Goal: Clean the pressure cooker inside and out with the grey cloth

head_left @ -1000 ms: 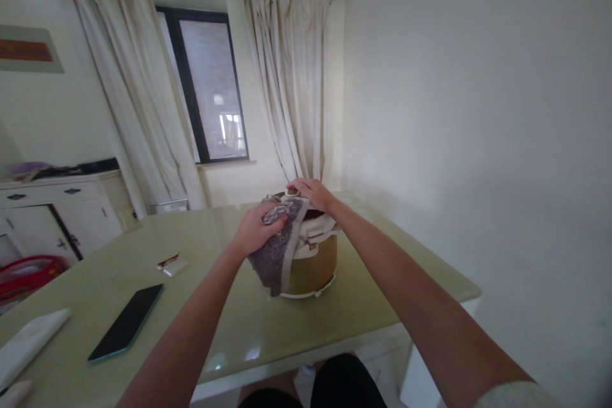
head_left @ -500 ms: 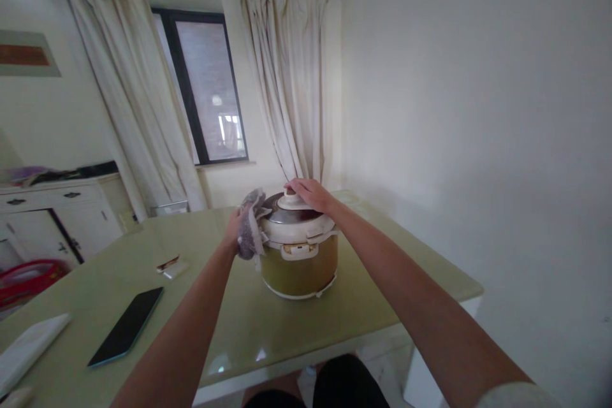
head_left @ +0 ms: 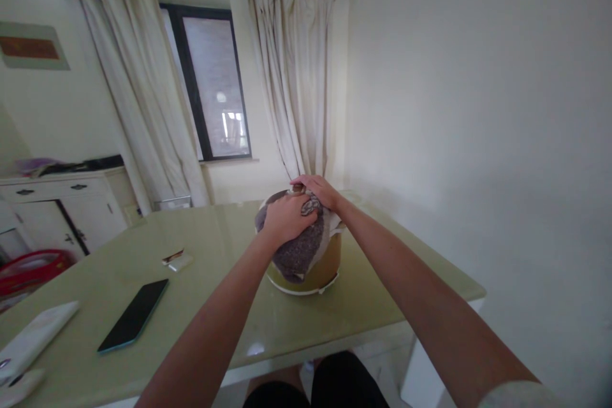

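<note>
A rice cooker (head_left: 329, 261) with a gold-coloured body and a white base ring stands upright on the green tabletop. A grey-purple cloth with pale edges (head_left: 299, 255) is spread over its lid and hangs down the front, hiding most of the lid and the front latch. My left hand (head_left: 289, 220) presses the cloth against the top of the lid, its fingers bent into the fabric. Beside it, my right hand (head_left: 319, 190) is closed over the knob at the top of the lid; the knob is mostly covered.
To the left on the table (head_left: 210, 268) lie a dark phone (head_left: 134, 317), a white object (head_left: 36, 338) and a small packet (head_left: 180, 262). A white cabinet (head_left: 90, 204) and a red basket (head_left: 36, 271) stand beyond the left edge. The wall (head_left: 468, 108) rises on the right.
My left hand has moved with the cloth from the cooker's left side onto the lid, and the cloth now drapes over the front. My right hand stays on the knob.
</note>
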Demonstrator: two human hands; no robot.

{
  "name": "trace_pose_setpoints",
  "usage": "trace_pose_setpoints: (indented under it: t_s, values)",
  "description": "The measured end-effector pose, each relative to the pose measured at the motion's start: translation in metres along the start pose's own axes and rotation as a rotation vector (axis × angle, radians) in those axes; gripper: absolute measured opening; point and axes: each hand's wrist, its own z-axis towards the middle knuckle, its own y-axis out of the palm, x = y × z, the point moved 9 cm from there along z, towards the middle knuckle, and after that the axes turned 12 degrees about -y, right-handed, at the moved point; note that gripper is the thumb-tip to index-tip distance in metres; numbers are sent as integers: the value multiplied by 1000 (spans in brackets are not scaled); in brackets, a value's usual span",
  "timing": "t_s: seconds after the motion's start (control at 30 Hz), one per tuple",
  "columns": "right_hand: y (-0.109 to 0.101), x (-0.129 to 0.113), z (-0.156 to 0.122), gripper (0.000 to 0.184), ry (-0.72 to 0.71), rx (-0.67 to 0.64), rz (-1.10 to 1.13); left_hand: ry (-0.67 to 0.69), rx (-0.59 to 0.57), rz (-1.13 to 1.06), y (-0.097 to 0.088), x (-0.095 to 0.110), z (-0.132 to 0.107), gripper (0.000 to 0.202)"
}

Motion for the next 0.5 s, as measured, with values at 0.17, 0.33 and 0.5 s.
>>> trace_pose_setpoints:
  t_s: [0.17,0.33,0.5]
  values:
    - [-2,-14,0,58,-54,13,-30,-8,148,-268,-3,-16,5,34]
    - [8,-68,-10,56,-215,116,-308,-70,299,-532,-9,-47,9,68]
    - [46,-90,-24,82,-233,-248,-545,-83,-17,-1136,1,-92,22,69]
